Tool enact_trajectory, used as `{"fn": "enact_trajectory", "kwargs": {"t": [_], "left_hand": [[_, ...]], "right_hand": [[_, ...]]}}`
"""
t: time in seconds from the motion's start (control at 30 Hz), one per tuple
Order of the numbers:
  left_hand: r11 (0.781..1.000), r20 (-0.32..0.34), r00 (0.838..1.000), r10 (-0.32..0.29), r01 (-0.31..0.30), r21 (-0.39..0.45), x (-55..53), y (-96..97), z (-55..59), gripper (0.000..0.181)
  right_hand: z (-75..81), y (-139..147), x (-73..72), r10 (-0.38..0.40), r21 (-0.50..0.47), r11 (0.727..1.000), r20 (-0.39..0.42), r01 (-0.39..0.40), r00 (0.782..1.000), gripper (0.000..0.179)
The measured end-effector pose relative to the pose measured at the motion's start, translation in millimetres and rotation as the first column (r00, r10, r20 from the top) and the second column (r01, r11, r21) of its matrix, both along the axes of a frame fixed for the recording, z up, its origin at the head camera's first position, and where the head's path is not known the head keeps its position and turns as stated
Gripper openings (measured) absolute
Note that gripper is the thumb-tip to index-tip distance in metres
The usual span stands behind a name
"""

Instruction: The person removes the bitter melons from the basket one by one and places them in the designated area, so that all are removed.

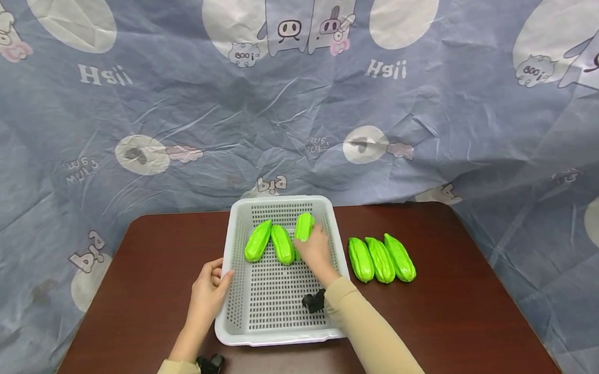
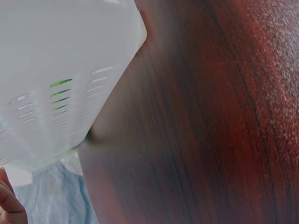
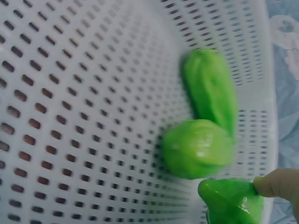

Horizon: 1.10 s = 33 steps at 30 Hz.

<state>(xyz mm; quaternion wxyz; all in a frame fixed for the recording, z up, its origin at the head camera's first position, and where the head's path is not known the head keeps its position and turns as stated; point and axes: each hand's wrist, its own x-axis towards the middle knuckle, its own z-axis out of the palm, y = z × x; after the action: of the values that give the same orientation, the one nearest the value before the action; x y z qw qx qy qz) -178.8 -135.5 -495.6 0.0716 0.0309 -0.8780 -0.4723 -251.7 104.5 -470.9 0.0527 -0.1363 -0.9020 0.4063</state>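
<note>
A pale grey perforated plastic basket (image 1: 273,296) stands on the table. My left hand (image 1: 210,289) holds its left rim, thumb over the edge and fingers outside; only some fingers (image 2: 10,203) show in the left wrist view. Inside the basket, my right hand (image 1: 315,248) pinches a bright green, ridged bitter melon (image 1: 304,226), whose pointed end (image 3: 233,200) shows in the right wrist view. Left of it, a second melon (image 1: 283,245) and a third melon (image 1: 259,242) lie toward the far end of the basket. The right hand covers part of the held melon.
Three more green melons (image 1: 381,259) lie side by side on the dark red-brown table (image 1: 444,316), right of the basket. A blue-grey printed cloth (image 1: 252,109) hangs behind the table. Black wrist devices (image 1: 211,367) sit at both wrists.
</note>
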Motion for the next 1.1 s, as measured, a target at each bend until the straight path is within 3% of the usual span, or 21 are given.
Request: {"fn": "enact_trajectory", "kwargs": {"t": [0.47,0.83,1.1], "left_hand": [[1.000,-0.014,1.000,-0.003,0.003,-0.017,-1.6,-3.7,0.4,0.049],[1.000,0.002,1.000,-0.002,0.002,-0.014,-0.3,-1.5,0.7,0.048],[1.000,0.000,1.000,-0.011,0.011,-0.011,-0.6,-2.1,0.9,0.048]], "right_hand": [[57.8,34,12.1,0.018,-0.158,0.987,-0.008,-0.019,1.000,0.062],[84.6,75,28.4,0.047,-0.218,0.974,-0.031,-0.053,0.998,0.060],[94.9,109,46.7,0.083,-0.287,0.954,-0.031,-0.088,0.996,0.061]]}}
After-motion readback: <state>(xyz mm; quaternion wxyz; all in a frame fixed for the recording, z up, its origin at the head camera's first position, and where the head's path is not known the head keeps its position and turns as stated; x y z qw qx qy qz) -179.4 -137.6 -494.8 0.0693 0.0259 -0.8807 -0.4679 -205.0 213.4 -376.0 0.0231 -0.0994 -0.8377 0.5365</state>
